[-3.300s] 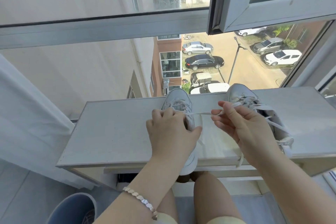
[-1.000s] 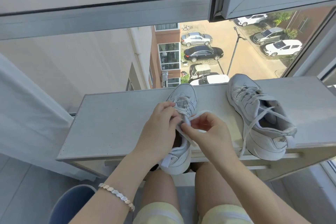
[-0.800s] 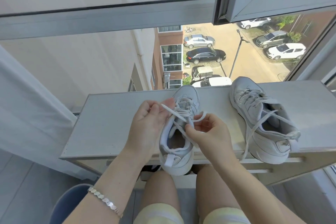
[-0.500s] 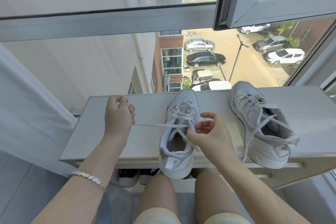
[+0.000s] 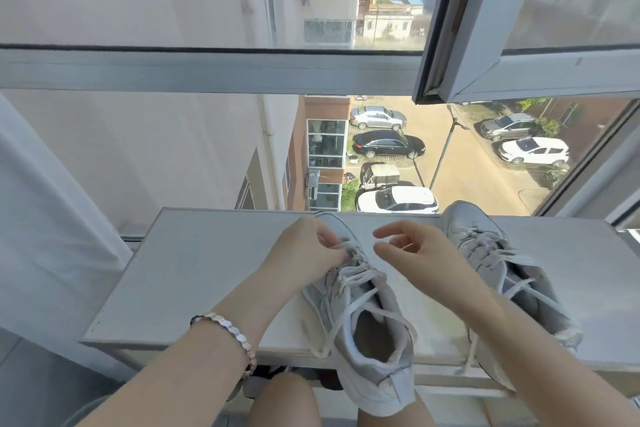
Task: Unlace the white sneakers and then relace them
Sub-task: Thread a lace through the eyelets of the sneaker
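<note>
Left grip (image 5: 304, 253): pinches the soft, thin white shoelace (image 5: 360, 274), lower centre.
Right grip (image 5: 419, 255): loosely open, empty.
White low-top sneaker (image 5: 327, 303): likely light and pliable; steady it by the heel.

**A:** From where is the scene viewed?

**B:** A single view is given, taken from the person's head. It is faced forward and tilted down over a white shelf (image 5: 194, 270).

**A:** How near is it held?

**B:** Close. The forearms are brought in from the lower edge, and the left hand (image 5: 304, 253) and right hand (image 5: 419, 263) are set at centre. A single lace (image 5: 342, 246) pinched by the left hand on the sneaker (image 5: 367, 308) can be made out. The thighs (image 5: 284, 402) are cut off at the bottom edge.

**A:** And beyond?

**B:** A wide field is taken in. The window frame (image 5: 207, 69) is crossed in the upper half, and a black car (image 5: 388, 144) is looked down on from high up, right of centre.
</note>
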Available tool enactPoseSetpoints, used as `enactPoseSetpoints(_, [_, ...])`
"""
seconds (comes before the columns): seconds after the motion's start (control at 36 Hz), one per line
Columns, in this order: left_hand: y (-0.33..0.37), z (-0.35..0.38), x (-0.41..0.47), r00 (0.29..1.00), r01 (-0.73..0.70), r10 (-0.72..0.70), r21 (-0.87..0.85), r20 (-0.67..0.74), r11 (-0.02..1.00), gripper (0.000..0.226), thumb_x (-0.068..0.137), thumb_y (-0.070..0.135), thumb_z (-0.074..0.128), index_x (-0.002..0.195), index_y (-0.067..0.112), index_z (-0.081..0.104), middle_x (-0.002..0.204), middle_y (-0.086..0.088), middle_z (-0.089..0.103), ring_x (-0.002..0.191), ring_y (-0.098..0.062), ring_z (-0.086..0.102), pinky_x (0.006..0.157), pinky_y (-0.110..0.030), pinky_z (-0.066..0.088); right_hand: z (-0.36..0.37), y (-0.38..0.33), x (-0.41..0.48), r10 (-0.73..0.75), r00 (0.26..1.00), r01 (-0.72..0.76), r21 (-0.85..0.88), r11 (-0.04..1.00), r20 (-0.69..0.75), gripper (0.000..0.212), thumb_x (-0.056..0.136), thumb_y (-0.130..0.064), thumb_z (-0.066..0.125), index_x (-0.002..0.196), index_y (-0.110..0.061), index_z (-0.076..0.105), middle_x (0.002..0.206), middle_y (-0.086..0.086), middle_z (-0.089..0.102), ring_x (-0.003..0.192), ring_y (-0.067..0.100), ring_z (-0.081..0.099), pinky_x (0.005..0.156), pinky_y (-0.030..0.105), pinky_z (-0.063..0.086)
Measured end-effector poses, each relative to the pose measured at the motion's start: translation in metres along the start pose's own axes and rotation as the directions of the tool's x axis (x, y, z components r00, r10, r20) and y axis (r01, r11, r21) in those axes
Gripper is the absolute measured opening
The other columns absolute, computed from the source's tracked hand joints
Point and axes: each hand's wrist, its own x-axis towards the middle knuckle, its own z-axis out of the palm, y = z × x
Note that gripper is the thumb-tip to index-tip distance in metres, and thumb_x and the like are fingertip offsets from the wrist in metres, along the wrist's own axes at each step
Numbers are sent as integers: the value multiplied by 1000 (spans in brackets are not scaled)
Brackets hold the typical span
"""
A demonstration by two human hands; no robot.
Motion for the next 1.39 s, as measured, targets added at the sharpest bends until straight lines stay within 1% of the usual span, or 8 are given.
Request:
enactPoseSetpoints(0.19, [-12, 11, -11, 997, -3, -14, -200, -82, 980, 16, 84, 28, 67, 71, 20, 61, 70, 3, 64, 66, -12, 58, 62, -24, 42, 21, -8, 29, 25, 973, 26, -218, 976, 229, 20, 83, -30, 64, 101, -27, 58, 77, -7, 59, 64, 8, 54, 59, 19, 43])
enactPoseSetpoints(0.36, [-21, 5, -19, 1000, 0, -8, -309, -25, 951, 26, 87, 15, 58, 63, 15, 67, 79, 7, 66, 78, -9, 60, 75, -24, 42, 29, 5, 23, 122, 988, -110, -120, 987, 92, 23, 75, -21, 68, 92, -24, 52, 82, -6, 58, 67, 6, 54, 54, 17, 39])
enactPoseSetpoints(0.47, [-18, 5, -13, 999, 33, -37, -252, -11, 967, 41, 87, 33, 61, 70, -4, 64, 60, -8, 44, 56, -15, 40, 59, -24, 31, 35, 13, 11, 123, 992, -122, -39, 992, 6, 17, 72, -16, 69, 82, -21, 56, 74, -5, 58, 63, 6, 53, 55, 17, 41])
enactPoseSetpoints(0.61, [-5, 5, -6, 999, 32, -28, -183, 21, 983, 19, 72, 35, 77, 71, 19, 67, 67, 6, 64, 63, -7, 58, 62, -21, 45, 36, 15, 0, 132, 989, -135, -51, 990, -63, 15, 71, -21, 68, 80, -22, 56, 75, -7, 61, 63, 5, 53, 45, 6, 36])
enactPoseSetpoints(0.78, [1, 2, -5, 995, -61, 59, 22, 84, 998, 24, 82, 33, 69, 72, 11, 67, 55, 9, 54, 54, -4, 46, 55, -19, 35, 35, 12, -2, 158, 985, -162, -61, 985, -65, 15, 73, -24, 69, 81, -22, 57, 76, -9, 61, 63, 3, 53, 45, 6, 36])
enactPoseSetpoints(1.0, [-12, 6, -9, 996, 93, -81, -432, 46, 897, 21, 89, 15, 61, 70, 16, 68, 63, 6, 62, 52, -6, 44, 59, -22, 34, 36, 12, -2, 93, 995, -94, -50, 994, -28, 10, 75, -16, 64, 79, -21, 57, 62, -8, 50, 49, 3, 42, 41, 7, 32])
enactPoseSetpoints(1.17, [-16, 6, -9, 991, 132, -115, -504, 65, 854, 11, 88, 19, 64, 82, 14, 70, 68, 4, 59, 62, -9, 47, 72, -27, 40, 35, 0, 14, -62, 989, 106, -357, 928, 132, 17, 84, -25, 58, 95, -35, 66, 89, -4, 50, 66, 7, 46, 57, 20, 36])
enactPoseSetpoints(1.39, [-18, 13, -19, 991, 126, -133, -493, 20, 861, 11, 83, 10, 66, 76, 17, 62, 87, -4, 66, 84, -15, 60, 87, -31, 47, 34, -8, 24, -14, 963, 159, -527, 835, 269, 22, 95, -35, 47, 103, -20, 61, 96, 0, 44, 88, 19, 53, 78, 27, 39])
